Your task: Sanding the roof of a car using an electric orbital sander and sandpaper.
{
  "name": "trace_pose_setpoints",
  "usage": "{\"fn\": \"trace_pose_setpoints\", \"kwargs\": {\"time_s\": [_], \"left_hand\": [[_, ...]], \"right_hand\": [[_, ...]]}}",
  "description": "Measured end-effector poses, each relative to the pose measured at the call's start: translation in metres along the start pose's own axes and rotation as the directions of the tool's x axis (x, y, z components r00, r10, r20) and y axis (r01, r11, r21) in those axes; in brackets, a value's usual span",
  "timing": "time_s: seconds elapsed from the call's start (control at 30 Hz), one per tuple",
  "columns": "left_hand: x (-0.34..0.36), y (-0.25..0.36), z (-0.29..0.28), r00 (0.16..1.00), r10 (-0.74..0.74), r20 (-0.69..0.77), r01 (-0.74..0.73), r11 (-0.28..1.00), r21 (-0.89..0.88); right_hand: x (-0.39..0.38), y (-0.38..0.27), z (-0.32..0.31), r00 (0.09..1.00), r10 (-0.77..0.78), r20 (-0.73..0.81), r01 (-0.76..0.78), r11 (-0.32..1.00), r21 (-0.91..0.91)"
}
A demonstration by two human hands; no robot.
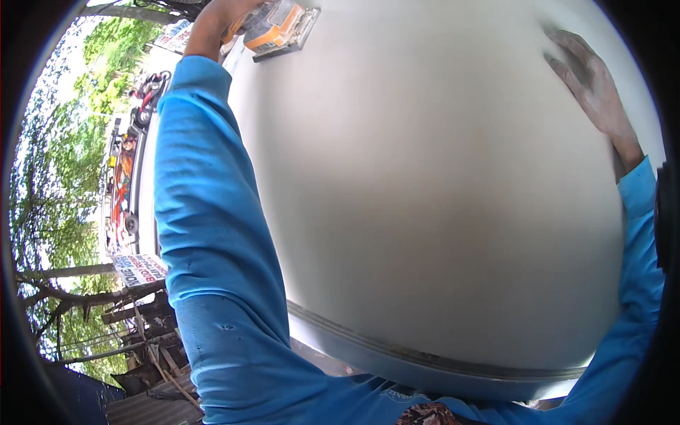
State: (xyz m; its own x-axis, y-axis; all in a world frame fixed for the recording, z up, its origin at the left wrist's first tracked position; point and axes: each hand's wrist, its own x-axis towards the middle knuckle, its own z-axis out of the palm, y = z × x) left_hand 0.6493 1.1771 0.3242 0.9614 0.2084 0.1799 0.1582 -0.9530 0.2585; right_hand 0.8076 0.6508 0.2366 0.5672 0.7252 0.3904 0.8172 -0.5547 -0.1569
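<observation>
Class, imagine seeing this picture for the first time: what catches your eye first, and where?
The large pale panel filling the middle stands out first. Next come the bright blue sleeves at either side, then the left hand gripping an orange tool near the top edge. The right hand rests on the panel, upper right.

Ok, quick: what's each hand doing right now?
Left hand: holding the orange sander, partly out of frame.
Right hand: open, against the pale panel.

On your far left you have green trees (53, 156), a motorcycle (149, 92) and a brightly decorated vehicle (126, 177); nearer on your left are a lettered sign (140, 270) and corrugated sheeting (152, 405).
</observation>
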Motion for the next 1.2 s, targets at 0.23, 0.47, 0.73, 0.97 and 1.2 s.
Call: {"fn": "trace_pose_setpoints", "kwargs": {"time_s": [0.23, 0.47, 0.73, 0.97, 1.2], "left_hand": [[0.021, -0.039, -0.005, 0.661, 0.699, 0.273, -0.592, 0.262, 0.762], [-0.097, 0.017, -0.013, 0.725, 0.619, 0.302, -0.594, 0.340, 0.729], [-0.274, 0.088, -0.024, 0.932, -0.346, -0.108, 0.344, 0.938, -0.038], [-0.397, 0.124, -0.030, 0.896, -0.345, -0.281, 0.351, 0.936, -0.029], [-0.411, 0.137, -0.031, 0.861, -0.434, -0.265, 0.436, 0.898, -0.056]], "right_hand": [[-0.002, -0.006, -0.002, 0.998, -0.045, -0.031, 0.048, 0.994, 0.102], [0.003, -0.035, 0.002, 0.984, -0.155, -0.090, 0.162, 0.984, 0.076], [0.015, -0.334, 0.052, 0.905, -0.390, -0.169, 0.399, 0.641, 0.656], [-0.049, -0.454, 0.059, 0.877, -0.465, -0.123, 0.309, 0.350, 0.884], [-0.070, -0.476, 0.047, 0.904, -0.426, -0.019, 0.318, 0.643, 0.697]]}}
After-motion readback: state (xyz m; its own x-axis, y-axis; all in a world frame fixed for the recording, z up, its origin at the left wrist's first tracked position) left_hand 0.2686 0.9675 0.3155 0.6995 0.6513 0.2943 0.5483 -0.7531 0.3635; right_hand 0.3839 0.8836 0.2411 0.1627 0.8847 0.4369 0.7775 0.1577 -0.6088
